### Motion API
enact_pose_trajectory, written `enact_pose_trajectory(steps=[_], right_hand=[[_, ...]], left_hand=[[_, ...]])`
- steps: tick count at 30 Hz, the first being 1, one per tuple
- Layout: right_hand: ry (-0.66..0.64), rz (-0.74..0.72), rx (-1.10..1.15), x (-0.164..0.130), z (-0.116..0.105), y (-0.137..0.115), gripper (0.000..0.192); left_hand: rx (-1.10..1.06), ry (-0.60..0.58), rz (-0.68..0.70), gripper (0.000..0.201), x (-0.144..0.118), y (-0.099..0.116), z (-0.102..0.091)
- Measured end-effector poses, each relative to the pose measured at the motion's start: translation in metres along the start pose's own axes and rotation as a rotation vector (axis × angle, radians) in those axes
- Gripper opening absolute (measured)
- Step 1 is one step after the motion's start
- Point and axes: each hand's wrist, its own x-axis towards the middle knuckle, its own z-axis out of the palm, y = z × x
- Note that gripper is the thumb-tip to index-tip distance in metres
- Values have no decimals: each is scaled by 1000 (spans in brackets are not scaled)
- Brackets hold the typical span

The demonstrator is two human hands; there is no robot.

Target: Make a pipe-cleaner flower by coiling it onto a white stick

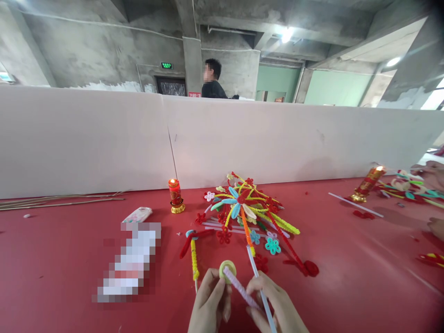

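At six o'clock on the red table (52,259) the person's two hands worked close together: the left hand (210,305) was curled with its fingertips pinched at a small round green coil (227,270), and the right hand (277,307) was closed around a lilac pipe cleaner (241,289) whose far end met that coil, while a thin white stick (260,284) ran through the same grip toward twelve o'clock. Just beyond the hands, at twelve o'clock, lay a heap of pipe-cleaner flowers (244,206) in red, yellow, blue and white, with a yellow and red twisted stem (193,252) lying apart at eleven o'clock. A small red candle (175,195) on a gold base burned at eleven o'clock near the white partition (104,138). At two o'clock a second candle (368,182) leaned over, lit, and another person's hand (428,173) rested beside more coloured pieces at the table's edge. Behind the partition a person in a dark top (212,85) stood at twelve o'clock
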Motion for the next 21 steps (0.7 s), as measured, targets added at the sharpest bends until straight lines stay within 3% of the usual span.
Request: enact_pose_trajectory(steps=[21], right_hand=[[-31, 35, 48, -1, 2, 3, 32]], left_hand=[[-58, -43, -31, 29, -2, 4, 1]])
